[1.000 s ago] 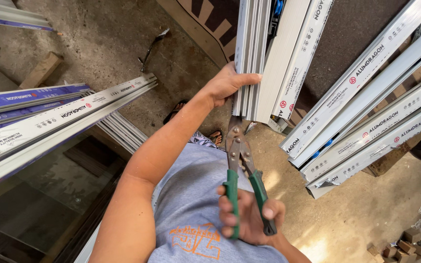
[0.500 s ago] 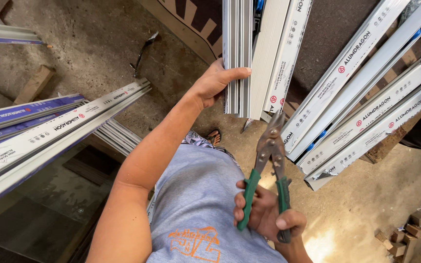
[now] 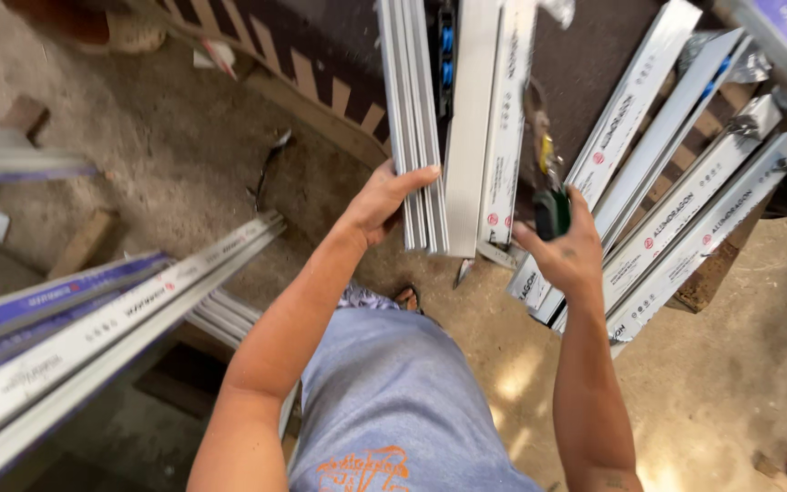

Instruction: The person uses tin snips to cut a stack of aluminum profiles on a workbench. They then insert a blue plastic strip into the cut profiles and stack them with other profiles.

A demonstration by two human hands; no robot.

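Over a dusty concrete floor point(image 3: 138, 155), both hands are up among aluminium profiles.

From the head camera: the left hand point(image 3: 380, 202) is wrapped around the ribbed profile point(image 3: 416, 118) standing upright at centre, fingers pressed on its edge; just right, the right hand point(image 3: 568, 251) is clenched on green-handled snips point(image 3: 548, 182), blades raised beside a white-wrapped profile point(image 3: 503, 128). More wrapped profiles point(image 3: 685, 200) lean at far right.

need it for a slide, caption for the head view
Left hand grips upright aluminium profiles; right hand raises green-handled snips.

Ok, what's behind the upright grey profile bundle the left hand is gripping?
Behind the grey profile bundle, held by the left hand, a dark board with tan stripes leans on the dirt floor. What the bundle covers cannot be seen.
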